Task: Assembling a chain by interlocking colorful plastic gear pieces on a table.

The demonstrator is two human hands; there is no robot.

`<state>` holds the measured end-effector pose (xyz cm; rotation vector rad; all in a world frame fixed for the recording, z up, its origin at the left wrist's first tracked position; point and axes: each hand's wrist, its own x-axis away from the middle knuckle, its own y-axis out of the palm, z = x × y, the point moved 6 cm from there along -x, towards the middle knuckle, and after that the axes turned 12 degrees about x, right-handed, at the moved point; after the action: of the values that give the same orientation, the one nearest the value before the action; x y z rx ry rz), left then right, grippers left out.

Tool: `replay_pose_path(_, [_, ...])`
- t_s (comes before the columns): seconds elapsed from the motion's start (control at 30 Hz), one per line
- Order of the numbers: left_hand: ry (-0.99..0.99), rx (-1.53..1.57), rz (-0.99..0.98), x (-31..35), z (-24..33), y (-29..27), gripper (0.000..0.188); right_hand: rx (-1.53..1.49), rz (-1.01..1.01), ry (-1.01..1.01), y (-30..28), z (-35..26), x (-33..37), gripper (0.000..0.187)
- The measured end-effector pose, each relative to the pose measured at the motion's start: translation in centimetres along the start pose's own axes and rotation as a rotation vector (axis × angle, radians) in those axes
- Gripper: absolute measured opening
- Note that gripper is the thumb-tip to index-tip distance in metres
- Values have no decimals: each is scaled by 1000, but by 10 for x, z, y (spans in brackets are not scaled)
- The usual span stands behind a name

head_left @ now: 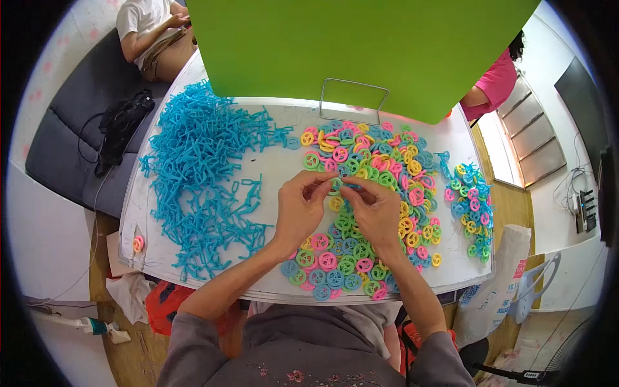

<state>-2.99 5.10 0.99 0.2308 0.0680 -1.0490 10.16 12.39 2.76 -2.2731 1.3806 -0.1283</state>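
My left hand [300, 201] pinches 1 green wheel [335, 187] over the middle of the table surface [277, 174]; my right hand [379, 214], fingertips together right beside it, seems to grip 1 small blue piece [351, 186]. Joint between the 2: can't tell. Below and around: heap of loose coloured wheels [347, 222], reaching the near edge. Left edge: big pile of blue pieces [193, 142]. Right edge: mixed cluster [472, 209], wheels plus blue bits, probably the done lot. Looks early; most remains loose.

Green wheel [334, 188] beside blue piece [350, 186]
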Motion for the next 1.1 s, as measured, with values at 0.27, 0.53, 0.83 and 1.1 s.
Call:
replay_pose_path(0.27, [-103, 51, 3, -1, 9, -3, 17, 130, -70, 18, 3, -4, 0, 14])
replay_pose_path(0.53, [-39, -49, -26, 0, 6, 1, 18, 142, -84, 13, -2, -1, 0, 13])
replay_pose_path(0.83, [-63, 186, -94, -2, 16, 10, 21, -114, -113, -13, -6, -3, -7, 26])
replay_pose_path(1.1, [61, 248, -20, -5, 18, 3, 19, -276, -232, -14, -12, -6, -11, 39])
